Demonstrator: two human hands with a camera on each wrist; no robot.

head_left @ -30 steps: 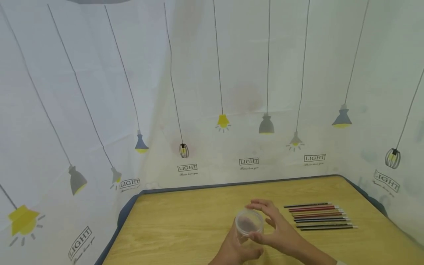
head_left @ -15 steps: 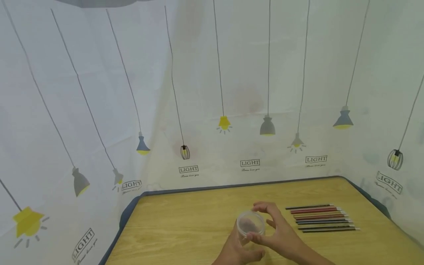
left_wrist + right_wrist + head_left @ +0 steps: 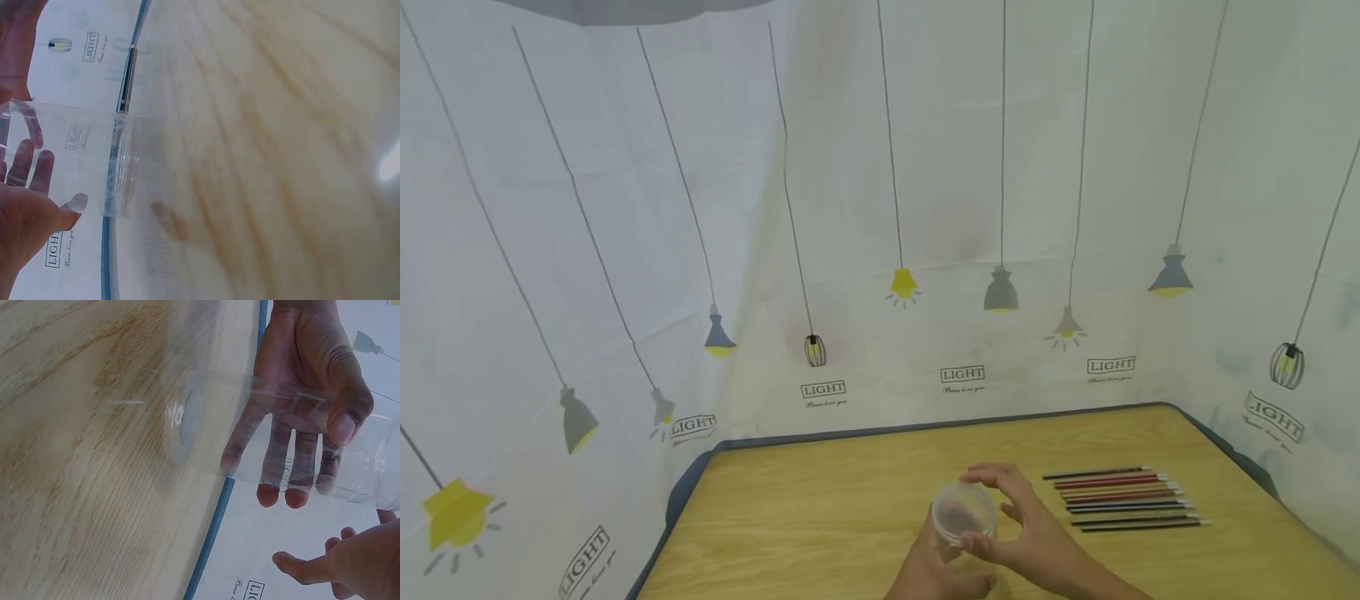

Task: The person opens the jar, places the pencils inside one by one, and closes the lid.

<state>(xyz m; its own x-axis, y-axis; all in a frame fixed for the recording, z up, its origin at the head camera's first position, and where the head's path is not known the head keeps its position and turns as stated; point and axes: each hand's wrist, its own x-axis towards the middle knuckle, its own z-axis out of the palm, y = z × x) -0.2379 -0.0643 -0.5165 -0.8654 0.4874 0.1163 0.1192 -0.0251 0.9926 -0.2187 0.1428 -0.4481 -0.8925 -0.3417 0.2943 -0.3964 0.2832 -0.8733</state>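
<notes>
Over the table [image 3: 790, 508], left hand [image 3: 931, 571] curls round a clear jar [image 3: 962, 508]; right hand [image 3: 1028, 533] pinches it higher up.

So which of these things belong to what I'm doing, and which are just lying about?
Seemingly part of the job:
clear jar, held upright
your left hand, wrapped round the jar
your right hand, at its rim

Lying about or just backdrop:
pencils, untouched in a row on the table
lamp-print sheet behind the table
</notes>
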